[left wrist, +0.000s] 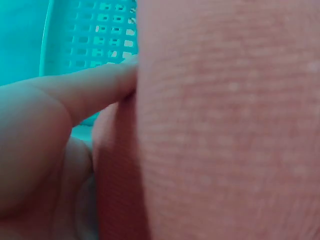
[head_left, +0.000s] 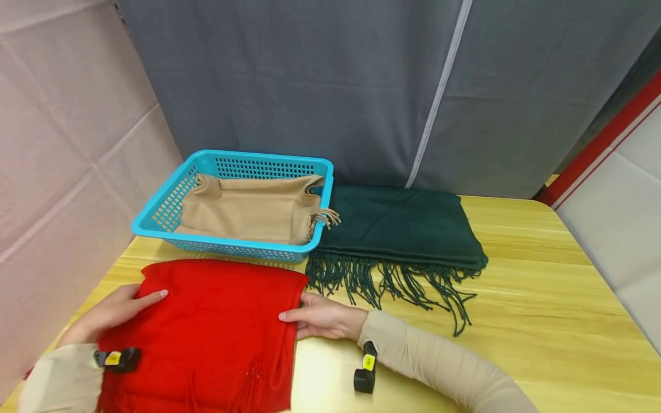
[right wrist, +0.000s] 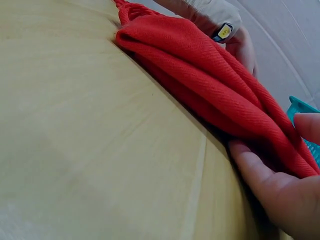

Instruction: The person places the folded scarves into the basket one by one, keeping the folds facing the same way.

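Note:
A folded red scarf (head_left: 212,327) with fringe at its near end lies in front of the person. At its left edge the left hand (head_left: 116,310) grips it, thumb on top and the other fingers mostly hidden. The left wrist view shows that thumb (left wrist: 100,87) against the cloth, blurred and close. On the opposite edge the right hand (head_left: 325,316) pinches the scarf, its thumb above and fingers tucked under. From the right wrist, several stacked layers of the red scarf (right wrist: 210,85) show between thumb and fingers of the right hand (right wrist: 290,195).
Behind the red scarf stands a blue plastic basket (head_left: 232,244) with a folded beige scarf (head_left: 253,209) inside, its fringe over the right rim. A folded dark green scarf (head_left: 403,226) lies right of the basket, fringe toward the person. Grey curtain (head_left: 310,86) closes off the table's back.

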### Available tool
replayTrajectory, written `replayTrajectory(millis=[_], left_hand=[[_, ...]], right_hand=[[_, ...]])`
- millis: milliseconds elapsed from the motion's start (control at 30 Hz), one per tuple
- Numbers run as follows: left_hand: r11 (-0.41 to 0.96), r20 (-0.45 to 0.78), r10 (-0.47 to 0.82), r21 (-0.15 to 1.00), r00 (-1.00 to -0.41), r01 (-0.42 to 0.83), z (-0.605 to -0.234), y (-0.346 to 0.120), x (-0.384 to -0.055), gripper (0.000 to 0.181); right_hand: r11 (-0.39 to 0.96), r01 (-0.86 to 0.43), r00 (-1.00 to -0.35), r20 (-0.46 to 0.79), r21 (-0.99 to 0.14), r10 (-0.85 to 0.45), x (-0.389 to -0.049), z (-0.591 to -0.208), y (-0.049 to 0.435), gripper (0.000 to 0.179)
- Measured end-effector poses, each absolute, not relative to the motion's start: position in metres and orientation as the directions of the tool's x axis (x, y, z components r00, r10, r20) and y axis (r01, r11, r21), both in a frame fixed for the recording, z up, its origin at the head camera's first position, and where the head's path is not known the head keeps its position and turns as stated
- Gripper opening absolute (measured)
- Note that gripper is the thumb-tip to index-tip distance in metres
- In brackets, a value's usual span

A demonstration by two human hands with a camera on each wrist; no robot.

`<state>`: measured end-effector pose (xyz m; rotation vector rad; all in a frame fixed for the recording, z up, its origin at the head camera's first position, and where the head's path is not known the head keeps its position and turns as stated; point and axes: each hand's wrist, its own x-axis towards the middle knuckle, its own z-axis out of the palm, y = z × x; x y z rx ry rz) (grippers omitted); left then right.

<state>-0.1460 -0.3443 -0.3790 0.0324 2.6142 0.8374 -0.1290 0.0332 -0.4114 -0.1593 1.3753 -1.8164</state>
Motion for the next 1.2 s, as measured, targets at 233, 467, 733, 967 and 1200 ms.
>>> replayTrajectory(millis=[233, 467, 733, 967, 1200], left_hand=[[0.832, -0.358, 0.155, 0.550, -0.921, -0.074, -0.379, -0.341, -0.146, 0.060], [0.845, -0.321, 0.146, 0.532, -0.936, -0.051, -0.380, -0.336, -0.143, 0.068], [0.794, -0.304, 0.185, 0.607, -0.935, -0.040, -0.383, -0.331, -0.137, 0.072], [0.782, -0.306, 0.171, 0.621, -0.937, -0.060, -0.385, -0.328, -0.134, 0.073], [0.774, -0.284, 0.178, 0.631, -0.942, -0.044, -0.387, -0.320, -0.130, 0.071]], right_hand=[[-0.074, 0.530, -0.652, -0.350, -0.845, -0.673, -0.127, -0.412, 0.032, 0.041], [-0.088, 0.530, -0.658, -0.343, -0.844, -0.671, -0.124, -0.412, 0.032, 0.042], [-0.080, 0.504, -0.645, -0.313, -0.860, -0.697, -0.123, -0.415, 0.034, 0.037], [-0.066, 0.491, -0.680, -0.335, -0.869, -0.652, -0.120, -0.417, 0.036, 0.038], [-0.046, 0.453, -0.712, -0.330, -0.890, -0.620, -0.114, -0.415, 0.045, 0.043]])
